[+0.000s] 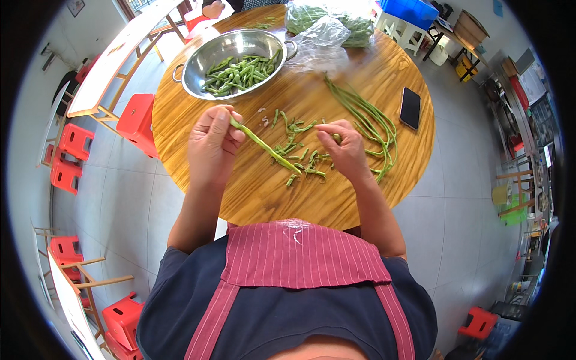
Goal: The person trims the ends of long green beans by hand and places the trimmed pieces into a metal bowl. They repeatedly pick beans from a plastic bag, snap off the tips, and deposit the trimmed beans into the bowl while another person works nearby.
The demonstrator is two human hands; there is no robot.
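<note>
My left hand pinches one end of a pale green long bean, which slants down to the right over the table. To its right, my right hand has its fingers curled. A small green bean piece shows between the thumb and fingers. Trimmed bean ends and stringy scraps lie on the wood between my hands. Beyond my left hand, a two-handled steel basin contains many short bean pieces. A loose bundle of whole long beans curves behind and beside my right hand.
The round wooden table bears a phone at the right and clear plastic bags of green beans at the far side. Another person's hand shows at the far edge. Red plastic stools stand to the left.
</note>
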